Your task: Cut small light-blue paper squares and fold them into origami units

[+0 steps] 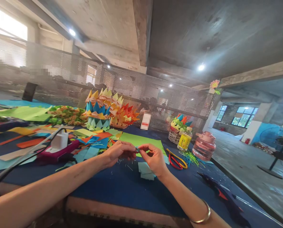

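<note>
My left hand (119, 153) and my right hand (154, 157) meet above the dark blue tabletop, fingertips pinched on a small bluish piece of paper (137, 149) between them. Its exact shape is too small to tell. Just below my right hand lies a small stack of light blue paper pieces (146, 171). Behind both hands a green sheet (143, 141) lies flat. Red and yellow handled scissors (176, 160) rest to the right of my right hand.
Folded-paper crowns (98, 114) stand at the back, left of centre. Paper strips and a magenta power strip (58, 152) with cables lie left. To the right are a yellow-labelled bottle (184, 141), a pink bottle (204, 146) and a dark glue gun (223, 193).
</note>
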Demonstrator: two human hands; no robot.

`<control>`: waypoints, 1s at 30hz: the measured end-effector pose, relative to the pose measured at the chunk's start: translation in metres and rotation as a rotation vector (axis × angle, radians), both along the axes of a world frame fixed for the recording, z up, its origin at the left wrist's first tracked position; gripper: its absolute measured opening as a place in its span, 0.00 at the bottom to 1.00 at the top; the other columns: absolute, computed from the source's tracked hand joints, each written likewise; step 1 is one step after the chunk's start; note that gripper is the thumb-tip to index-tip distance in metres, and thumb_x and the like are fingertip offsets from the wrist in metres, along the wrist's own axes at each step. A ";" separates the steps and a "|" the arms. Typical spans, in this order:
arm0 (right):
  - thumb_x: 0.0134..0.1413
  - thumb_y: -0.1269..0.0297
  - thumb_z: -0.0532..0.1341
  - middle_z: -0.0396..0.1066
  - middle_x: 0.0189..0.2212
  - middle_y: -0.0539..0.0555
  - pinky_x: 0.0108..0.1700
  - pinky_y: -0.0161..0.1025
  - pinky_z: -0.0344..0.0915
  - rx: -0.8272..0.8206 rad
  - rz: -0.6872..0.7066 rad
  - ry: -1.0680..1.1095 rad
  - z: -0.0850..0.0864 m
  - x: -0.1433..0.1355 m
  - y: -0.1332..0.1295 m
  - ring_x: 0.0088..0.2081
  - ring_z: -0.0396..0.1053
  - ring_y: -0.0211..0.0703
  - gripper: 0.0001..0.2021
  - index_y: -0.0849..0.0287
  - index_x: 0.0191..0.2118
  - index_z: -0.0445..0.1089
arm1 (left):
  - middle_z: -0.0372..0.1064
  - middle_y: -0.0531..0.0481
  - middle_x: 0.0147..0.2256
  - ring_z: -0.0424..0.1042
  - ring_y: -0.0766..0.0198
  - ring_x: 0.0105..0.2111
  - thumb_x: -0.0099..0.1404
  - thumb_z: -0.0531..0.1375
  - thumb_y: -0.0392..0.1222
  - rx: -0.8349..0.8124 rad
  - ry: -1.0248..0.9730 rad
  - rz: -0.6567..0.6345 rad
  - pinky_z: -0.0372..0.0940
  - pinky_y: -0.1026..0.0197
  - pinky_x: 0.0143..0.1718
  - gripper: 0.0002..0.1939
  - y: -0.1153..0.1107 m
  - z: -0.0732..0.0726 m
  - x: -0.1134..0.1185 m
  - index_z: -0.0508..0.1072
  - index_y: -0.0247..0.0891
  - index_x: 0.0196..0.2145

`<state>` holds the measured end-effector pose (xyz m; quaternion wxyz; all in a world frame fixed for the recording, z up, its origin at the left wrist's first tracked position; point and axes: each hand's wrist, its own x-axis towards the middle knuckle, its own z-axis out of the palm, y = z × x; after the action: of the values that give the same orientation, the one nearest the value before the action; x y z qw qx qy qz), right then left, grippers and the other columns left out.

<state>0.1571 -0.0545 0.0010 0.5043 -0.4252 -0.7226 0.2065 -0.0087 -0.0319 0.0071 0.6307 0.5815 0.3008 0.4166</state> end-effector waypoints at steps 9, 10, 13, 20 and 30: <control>0.43 0.67 0.60 0.69 0.20 0.49 0.22 0.30 0.56 -0.120 0.007 0.101 0.003 -0.002 0.000 0.19 0.58 0.31 0.07 0.60 0.28 0.74 | 0.70 0.48 0.19 0.67 0.69 0.20 0.49 0.60 0.37 -0.032 -0.047 -0.039 0.57 0.67 0.22 0.06 0.004 -0.005 -0.001 0.73 0.30 0.21; 0.43 0.66 0.60 0.69 0.20 0.50 0.21 0.30 0.55 -0.118 0.010 0.094 0.002 -0.001 0.000 0.19 0.58 0.31 0.07 0.60 0.28 0.74 | 0.70 0.49 0.19 0.66 0.69 0.20 0.49 0.60 0.37 -0.036 -0.047 -0.039 0.56 0.68 0.22 0.06 0.004 -0.005 -0.001 0.73 0.30 0.21; 0.44 0.66 0.59 0.69 0.19 0.49 0.19 0.29 0.52 -0.108 0.019 0.048 -0.001 0.001 0.001 0.17 0.56 0.31 0.07 0.61 0.28 0.74 | 0.70 0.49 0.19 0.66 0.69 0.20 0.49 0.60 0.37 -0.046 -0.041 -0.045 0.56 0.68 0.22 0.06 0.002 -0.004 0.000 0.73 0.30 0.20; 0.45 0.68 0.58 0.71 0.23 0.51 0.26 0.32 0.60 -0.016 0.025 -0.040 0.000 0.001 -0.002 0.22 0.63 0.35 0.07 0.61 0.28 0.74 | 0.69 0.49 0.21 0.66 0.69 0.21 0.50 0.63 0.44 0.035 0.002 -0.096 0.56 0.67 0.23 0.11 -0.001 -0.004 -0.001 0.72 0.31 0.22; 0.51 0.64 0.55 0.69 0.27 0.52 0.29 0.32 0.63 -0.019 0.060 0.033 0.007 0.001 -0.007 0.28 0.65 0.36 0.07 0.60 0.35 0.67 | 0.69 0.51 0.20 0.65 0.69 0.21 0.51 0.62 0.48 0.165 0.057 -0.020 0.58 0.66 0.26 0.13 0.002 -0.003 0.000 0.71 0.34 0.22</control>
<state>0.1580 -0.0616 0.0078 0.5059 -0.4047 -0.7245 0.2354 -0.0091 -0.0298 0.0037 0.5758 0.6461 0.2775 0.4171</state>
